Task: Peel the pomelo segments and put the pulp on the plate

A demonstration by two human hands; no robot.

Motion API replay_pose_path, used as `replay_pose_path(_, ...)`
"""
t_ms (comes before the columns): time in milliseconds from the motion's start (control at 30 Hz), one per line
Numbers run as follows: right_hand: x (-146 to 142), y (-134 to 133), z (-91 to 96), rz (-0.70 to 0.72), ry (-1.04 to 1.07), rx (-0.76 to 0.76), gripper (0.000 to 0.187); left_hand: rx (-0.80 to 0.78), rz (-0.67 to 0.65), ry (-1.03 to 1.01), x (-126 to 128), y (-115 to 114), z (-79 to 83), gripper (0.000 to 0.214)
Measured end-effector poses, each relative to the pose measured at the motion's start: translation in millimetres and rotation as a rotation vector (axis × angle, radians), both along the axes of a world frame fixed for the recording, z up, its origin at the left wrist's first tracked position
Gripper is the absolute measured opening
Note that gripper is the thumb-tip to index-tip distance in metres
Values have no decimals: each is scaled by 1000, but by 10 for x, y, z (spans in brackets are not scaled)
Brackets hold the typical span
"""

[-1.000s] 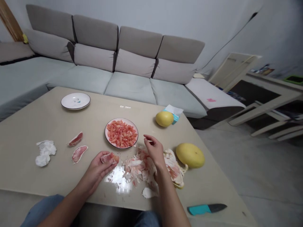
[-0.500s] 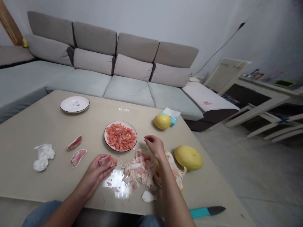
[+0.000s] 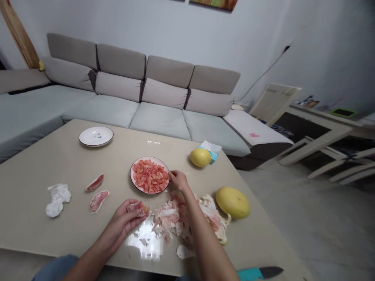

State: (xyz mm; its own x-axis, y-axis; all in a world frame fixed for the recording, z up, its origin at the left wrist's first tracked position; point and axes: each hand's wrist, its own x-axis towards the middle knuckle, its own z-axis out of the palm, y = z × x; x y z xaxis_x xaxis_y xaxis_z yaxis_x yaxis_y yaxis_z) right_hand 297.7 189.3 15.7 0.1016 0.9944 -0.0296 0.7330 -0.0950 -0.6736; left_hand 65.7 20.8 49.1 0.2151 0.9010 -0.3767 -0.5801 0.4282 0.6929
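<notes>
the right hand has moved in from above the scraps and now sits at the edge of a round plate, its fingers curled together; whether they touch the rim or pinch anything cannot be told from this view. the plate holds a heap of chopped pink pomelo pulp. the left hand lies palm up near the front of a beige desk, fingers loosely cupped around a peeled pomelo segment, which rests in the hand just below and beside the plate. between and in front of the hands lies a messy pile of pale pith scraps, with a torn pomelo peel just to its right and a whole yellow pomelo beyond that. two strips of pink membrane and crumpled tissue lie to the left.
</notes>
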Motion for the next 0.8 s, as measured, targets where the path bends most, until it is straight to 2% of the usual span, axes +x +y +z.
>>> replay_pose_path(67, 33, 12, 7, 7, -13, -24, 28, 5, 7, 1, -13, 3, -4, 18)
replay_pose_path(133, 113, -120, 51, 0, -31, -27, 29, 9, 16, 6, -23, 7, -10, 17)
replay_pose_path(300, 245, -821, 274, -12, -74, 64, 17, -2, 32, 5, -10, -5, -22, 20)
replay_pose_path(400, 66, -1260, 363, 19, -66, 92, 23, -8, 26, 12, 13, -35, -14, 24)
replay_pose_path(500, -256, -1568, 411, 110, 55, 87, 22, -9, -25, 18, 21, -62, 5, 27)
replay_pose_path(567, -457, -1685, 451, 173, 362, 3, 35, -7, -61, 17, 14, -71, 14, 27)
replay_pose_path(633, -593, -1744, 496, 208, 523, -58, 40, 9, -70, 25, 2, -70, 10, 27)
replay_pose_path(800, -655, -1769, 504, 209, 527, 0, 21, 104, -87, 73, -24, -51, -38, 25)
